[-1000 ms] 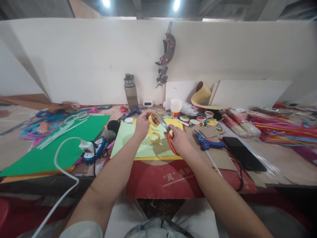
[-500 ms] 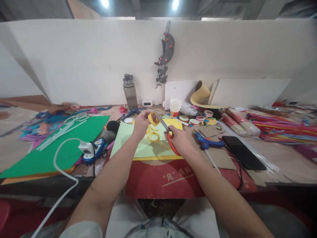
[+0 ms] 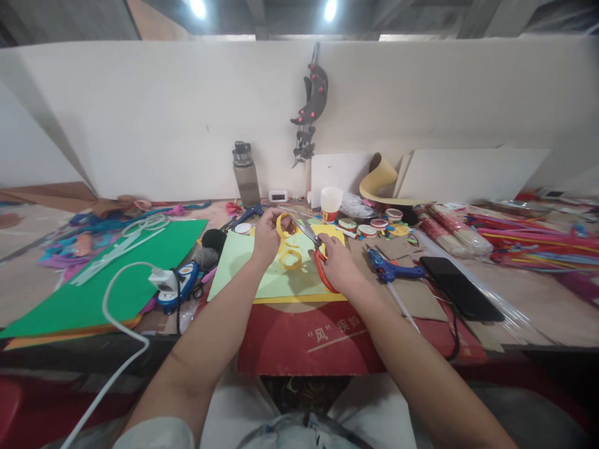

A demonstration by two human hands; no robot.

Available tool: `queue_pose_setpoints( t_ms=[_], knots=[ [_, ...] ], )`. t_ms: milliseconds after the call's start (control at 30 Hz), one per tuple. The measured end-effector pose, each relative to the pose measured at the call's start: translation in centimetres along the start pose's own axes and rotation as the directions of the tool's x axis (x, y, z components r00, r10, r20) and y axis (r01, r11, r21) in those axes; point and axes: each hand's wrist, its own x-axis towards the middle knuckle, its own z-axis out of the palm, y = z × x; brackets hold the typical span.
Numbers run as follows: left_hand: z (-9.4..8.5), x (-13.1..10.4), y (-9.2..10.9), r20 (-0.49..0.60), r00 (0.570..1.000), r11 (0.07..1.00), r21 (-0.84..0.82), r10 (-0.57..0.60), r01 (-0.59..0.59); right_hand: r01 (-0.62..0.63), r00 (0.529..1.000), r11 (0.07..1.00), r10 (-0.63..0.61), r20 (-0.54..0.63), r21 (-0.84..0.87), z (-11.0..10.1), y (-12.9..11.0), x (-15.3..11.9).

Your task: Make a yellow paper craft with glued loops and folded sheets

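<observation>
My left hand (image 3: 268, 236) pinches a curled yellow strip (image 3: 282, 226), which looks like paper or thin foam, above the stacked sheets. In my right hand (image 3: 335, 260) are scissors (image 3: 320, 265) with orange-red handles. Their metal blades point up and left towards the yellow strip; whether they touch it I cannot tell. Just below, a yellow ring (image 3: 291, 259) rests on a pale green sheet (image 3: 243, 274). A yellow sheet (image 3: 334, 236) lies under the green one.
A blue glue gun (image 3: 393, 269) lies on cardboard at the right, beside a black phone (image 3: 461, 288). Green sheets (image 3: 116, 293) and a blue power strip (image 3: 180, 290) are at the left. Behind stand a bottle (image 3: 246, 178), a paper cup (image 3: 331, 202) and several small tubs.
The yellow strip in my left hand has turned and shifted slightly left. My right hand and the scissors have moved a little to the left.
</observation>
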Motion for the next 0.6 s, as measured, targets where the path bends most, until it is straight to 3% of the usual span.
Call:
queue_pose_setpoints(
  t_ms=[400, 600],
  knots=[
    [0.13, -0.15, -0.55, 0.011, 0.997, 0.990, -0.116, -0.077, 0.077, -0.012, 0.997, 0.993, 0.020, 0.071, -0.119, -0.24, -0.06, -0.16],
    [0.12, -0.02, 0.32, 0.039, 0.988, 0.983, -0.107, -0.148, 0.152, -0.023, 0.995, 0.990, 0.036, 0.093, -0.137, -0.54, -0.29, -0.23]
  ],
)
